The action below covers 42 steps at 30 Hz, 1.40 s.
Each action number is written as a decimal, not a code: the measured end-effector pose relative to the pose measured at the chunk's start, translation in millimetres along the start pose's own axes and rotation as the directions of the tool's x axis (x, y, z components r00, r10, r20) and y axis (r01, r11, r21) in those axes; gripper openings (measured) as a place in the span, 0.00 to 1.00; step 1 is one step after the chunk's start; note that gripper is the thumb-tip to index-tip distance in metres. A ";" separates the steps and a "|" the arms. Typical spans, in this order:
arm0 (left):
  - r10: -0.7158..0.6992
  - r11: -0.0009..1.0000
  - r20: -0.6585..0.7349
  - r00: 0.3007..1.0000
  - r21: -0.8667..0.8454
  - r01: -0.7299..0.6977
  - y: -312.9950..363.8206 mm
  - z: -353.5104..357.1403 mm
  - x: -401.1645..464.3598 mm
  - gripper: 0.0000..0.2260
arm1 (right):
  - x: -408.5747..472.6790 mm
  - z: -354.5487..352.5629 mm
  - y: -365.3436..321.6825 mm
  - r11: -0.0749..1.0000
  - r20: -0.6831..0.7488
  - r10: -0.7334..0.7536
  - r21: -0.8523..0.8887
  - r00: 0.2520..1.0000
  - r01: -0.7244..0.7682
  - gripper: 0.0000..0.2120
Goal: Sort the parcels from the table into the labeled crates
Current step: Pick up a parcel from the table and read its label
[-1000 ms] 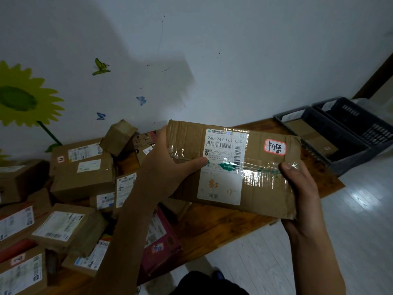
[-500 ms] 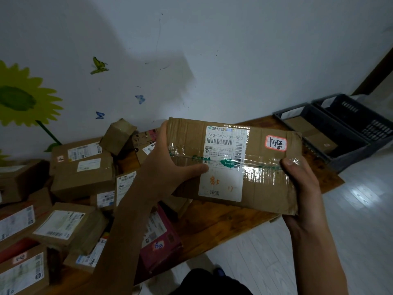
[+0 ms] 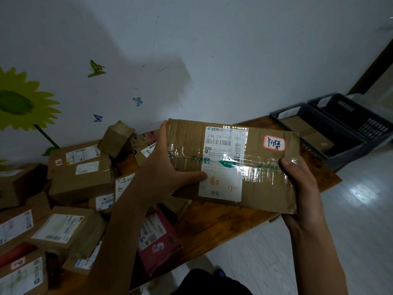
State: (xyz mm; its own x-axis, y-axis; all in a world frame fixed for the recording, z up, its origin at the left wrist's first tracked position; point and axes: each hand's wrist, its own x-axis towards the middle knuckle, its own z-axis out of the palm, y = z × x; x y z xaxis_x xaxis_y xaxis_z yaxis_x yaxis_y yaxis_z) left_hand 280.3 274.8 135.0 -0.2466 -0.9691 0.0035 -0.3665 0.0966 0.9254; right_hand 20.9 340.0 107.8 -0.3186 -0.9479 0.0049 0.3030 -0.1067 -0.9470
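Here, parcel between both hands' fingers.

Both hands are holding a flat cardboard parcel up over the wooden table, left hand gripping its left end, right hand its right end. There's a white shipping label and a red-bordered sticker on it. A pile of parcels sits left, two dark crates far right.
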 end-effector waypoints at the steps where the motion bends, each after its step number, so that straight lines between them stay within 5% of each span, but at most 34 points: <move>1: 0.011 1.000 -0.032 0.999 0.019 -0.010 0.3 0.9 -0.3 0.58 | -0.5 -0.1 0.2 1.000 0.001 0.000 -0.004 1.000 0.000 0.21; 11: 0.031 0.998 -0.305 0.952 0.060 -0.013 -7.3 11.9 2.4 0.40 | -3.4 1.3 8.4 0.996 0.029 0.038 -0.083 0.999 -0.035 0.22; 19: -0.010 0.999 -0.354 0.935 0.041 0.026 -25.6 13.3 2.6 0.40 | -4.9 1.8 18.3 0.977 0.101 0.113 -0.191 0.988 -0.092 0.27; 25: -0.021 0.995 -0.397 0.918 0.084 0.059 -36.2 14.5 4.0 0.30 | -2.4 0.0 27.3 0.965 0.161 0.137 -0.243 0.977 -0.096 0.32; 36: -0.124 0.984 -0.371 0.920 0.071 0.162 -45.5 32.6 32.9 0.34 | 17.4 -21.0 40.6 0.929 0.165 0.193 -0.349 0.967 -0.126 0.34; 42: -0.129 0.987 -0.247 0.960 0.064 0.149 -26.5 68.7 64.0 0.39 | 28.9 -48.0 36.3 0.925 -0.047 0.177 -0.332 0.983 -0.183 0.28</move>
State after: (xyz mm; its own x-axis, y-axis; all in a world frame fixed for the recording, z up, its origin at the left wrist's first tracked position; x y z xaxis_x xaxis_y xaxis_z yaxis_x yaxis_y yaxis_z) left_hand 212.6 225.7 84.6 0.0325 -0.9992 -0.0222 -0.4558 -0.0346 0.8894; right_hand -20.5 323.1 58.1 -0.3016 -0.9366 -0.1781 0.0405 0.1741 -0.9839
